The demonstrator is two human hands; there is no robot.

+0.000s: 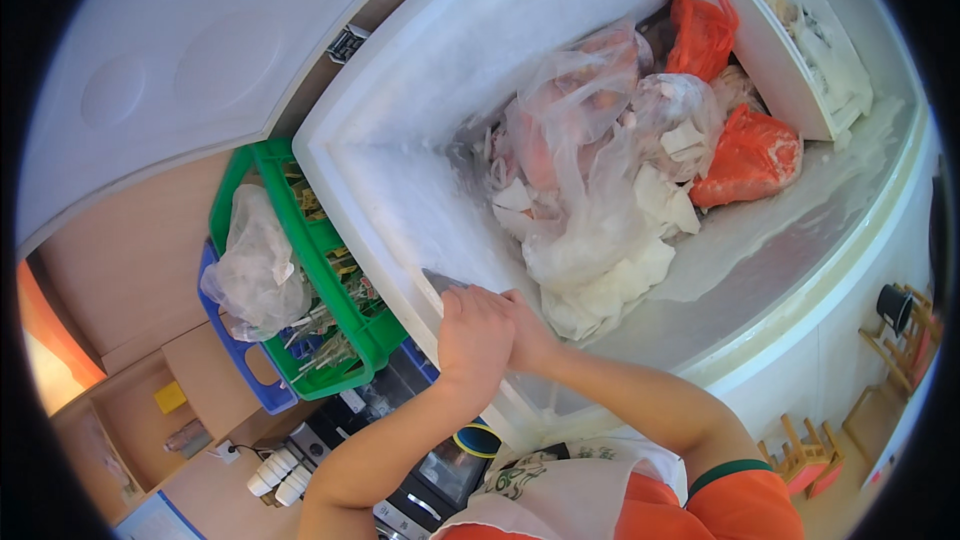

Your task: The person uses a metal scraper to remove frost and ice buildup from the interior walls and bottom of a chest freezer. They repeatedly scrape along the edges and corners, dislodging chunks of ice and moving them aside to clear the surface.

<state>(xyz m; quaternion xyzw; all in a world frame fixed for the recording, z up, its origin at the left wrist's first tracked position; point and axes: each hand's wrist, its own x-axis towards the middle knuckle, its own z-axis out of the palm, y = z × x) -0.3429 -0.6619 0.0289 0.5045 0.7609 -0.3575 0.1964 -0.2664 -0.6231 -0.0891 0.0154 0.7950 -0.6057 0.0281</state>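
Observation:
My left hand [478, 334] and my right hand [531, 334] are pressed together at the near left wall of an open chest freezer [390, 217]. From under the fingers shows a flat grey tool [441, 280], blade-like; the rest of it is hidden by my hands. The left fingers lie over it, and the right hand closes in beside them. Frost coats the inner walls. On the freezer floor lie crumpled clear plastic bags [577, 142] with frozen food, broken pieces of white ice [600, 292] and red plastic bags [750, 157].
A white bin [780, 52] with bagged items sits at the freezer's far right end. Left of the freezer stand a green plastic basket [322, 262] with packets and a blue basket [262, 382]. The raised lid [202, 37] is above them. Wooden stools [806, 450] stand at right.

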